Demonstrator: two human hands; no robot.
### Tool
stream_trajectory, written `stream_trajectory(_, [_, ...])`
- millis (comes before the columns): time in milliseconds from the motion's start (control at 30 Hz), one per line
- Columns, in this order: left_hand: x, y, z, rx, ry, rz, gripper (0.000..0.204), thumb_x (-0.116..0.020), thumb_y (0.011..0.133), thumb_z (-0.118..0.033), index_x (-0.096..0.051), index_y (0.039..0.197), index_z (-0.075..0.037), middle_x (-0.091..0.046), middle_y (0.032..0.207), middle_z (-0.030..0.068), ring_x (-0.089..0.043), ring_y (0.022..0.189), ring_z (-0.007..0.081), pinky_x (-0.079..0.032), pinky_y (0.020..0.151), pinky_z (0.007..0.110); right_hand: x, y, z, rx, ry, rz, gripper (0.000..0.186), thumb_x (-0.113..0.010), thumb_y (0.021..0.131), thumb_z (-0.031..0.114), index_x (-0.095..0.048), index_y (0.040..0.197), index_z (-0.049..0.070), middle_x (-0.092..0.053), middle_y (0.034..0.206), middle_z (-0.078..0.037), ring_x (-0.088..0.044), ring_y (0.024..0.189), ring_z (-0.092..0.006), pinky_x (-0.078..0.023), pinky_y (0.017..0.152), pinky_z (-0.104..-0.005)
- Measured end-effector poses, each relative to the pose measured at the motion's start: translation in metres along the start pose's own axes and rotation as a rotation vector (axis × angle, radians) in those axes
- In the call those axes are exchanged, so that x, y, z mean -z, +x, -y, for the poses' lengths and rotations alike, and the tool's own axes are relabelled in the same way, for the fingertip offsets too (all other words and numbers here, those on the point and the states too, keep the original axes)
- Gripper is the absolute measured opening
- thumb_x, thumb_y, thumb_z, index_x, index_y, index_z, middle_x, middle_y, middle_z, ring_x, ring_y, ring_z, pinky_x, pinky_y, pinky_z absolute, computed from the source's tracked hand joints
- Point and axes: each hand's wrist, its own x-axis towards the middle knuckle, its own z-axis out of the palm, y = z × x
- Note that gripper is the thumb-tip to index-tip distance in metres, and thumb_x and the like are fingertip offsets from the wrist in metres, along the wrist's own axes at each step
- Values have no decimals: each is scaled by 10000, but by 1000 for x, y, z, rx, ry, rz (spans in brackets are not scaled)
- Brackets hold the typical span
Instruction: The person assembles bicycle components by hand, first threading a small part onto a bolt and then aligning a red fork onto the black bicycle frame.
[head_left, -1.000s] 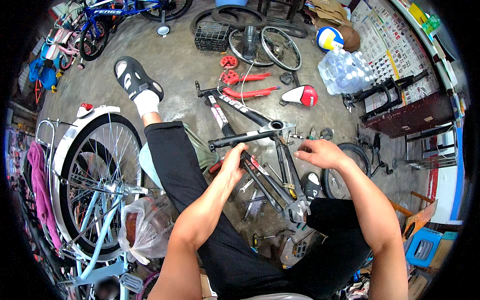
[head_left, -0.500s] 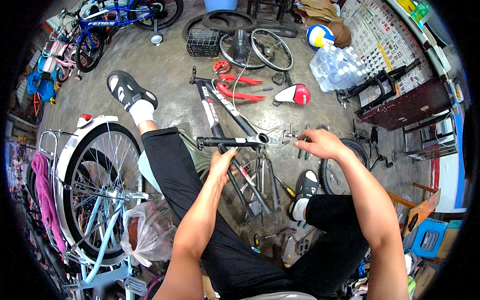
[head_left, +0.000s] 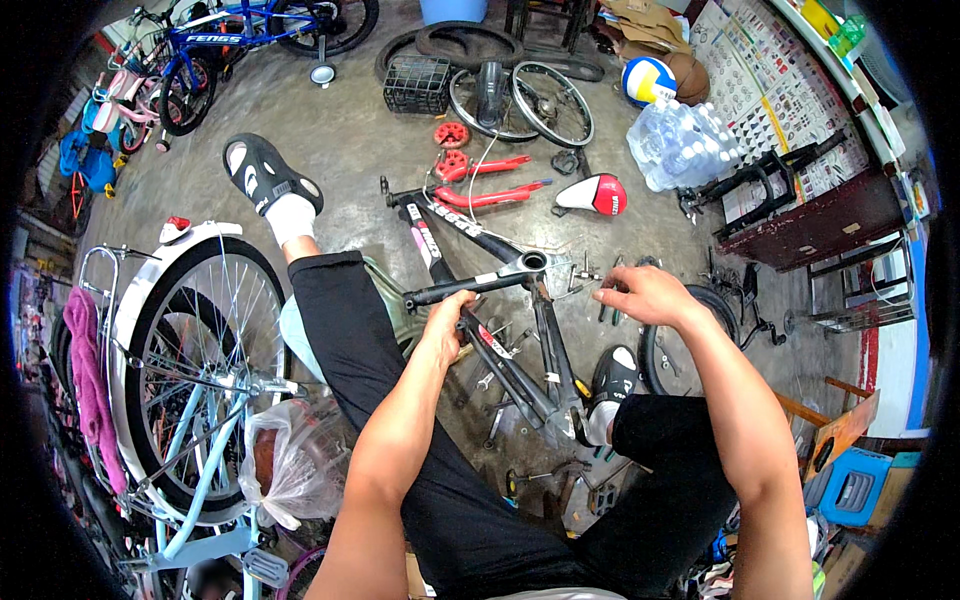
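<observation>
A black bicycle frame [head_left: 545, 335] with white and red markings lies tilted between my legs. My left hand [head_left: 447, 325] is closed round one of its tubes, beside the joint at its middle. The round open bottom bracket shell [head_left: 534, 262] faces up, right of that hand. Over the floor to the right of the shell hovers my right hand [head_left: 648, 296], apart from the frame. Its fingers are loosely bent, thumb and forefinger apart, with nothing visible between them. Small metal tools or parts [head_left: 580, 277] lie beneath it.
Red fork legs [head_left: 495, 195], red chainrings [head_left: 451, 134], a red-and-white saddle [head_left: 592, 197] and bare wheels [head_left: 552, 103] lie ahead. A light blue bicycle [head_left: 205, 430] stands at left. A small tyre [head_left: 690, 340] lies at right, bottled water [head_left: 683, 142] farther off. Tools lie near my feet.
The frame has turned in my left hand: its shell has risen and shifted slightly right, and its rear end has swung right, towards my right shoe. My right hand has moved slightly right and down.
</observation>
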Motion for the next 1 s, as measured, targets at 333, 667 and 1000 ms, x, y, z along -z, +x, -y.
stream_trajectory(333, [-15,-14,17,-160,-38,-17,269,-715,802,-149,-533,978,-59,-533,879,40,-524,799,176,-477,629,391,4,2,-1,-25,12,1,504,-590,939,572,-734,1093,114,-748,969,-172,-707,973,-368,-538,860,-473])
stream_trajectory(667, [-31,-51,19,-419,357,-322,265,-737,761,-189,-543,824,-20,-542,777,29,-508,727,165,-432,659,366,10,4,-4,-23,47,-26,531,-596,944,566,-736,1107,80,-745,1030,-193,-702,1012,-372,-535,883,-472])
stream_trajectory(1000, [-17,-67,12,-768,633,-267,299,-728,754,-216,-597,817,45,-595,722,83,-555,662,172,-458,595,392,9,28,-24,-47,245,-285,495,-641,918,488,-750,1060,27,-750,964,-191,-712,953,-382,-539,848,-458])
